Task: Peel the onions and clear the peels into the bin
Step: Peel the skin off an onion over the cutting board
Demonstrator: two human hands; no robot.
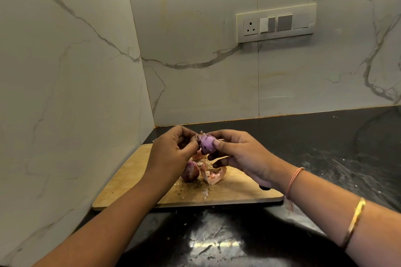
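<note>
A small purple onion, mostly bare of skin, is held in the air above the wooden cutting board. My right hand grips it from the right, thumb on its front. My left hand pinches at the onion's left end, where a scrap of pale skin sticks out. On the board below lie a second, darker red onion with skin on it and a heap of pinkish peels. No bin is in view.
The board lies on a black stone counter in a corner of marble-look walls. Small peel crumbs dot the board's front. A socket and switch plate is on the back wall. Bare counter stretches to the right.
</note>
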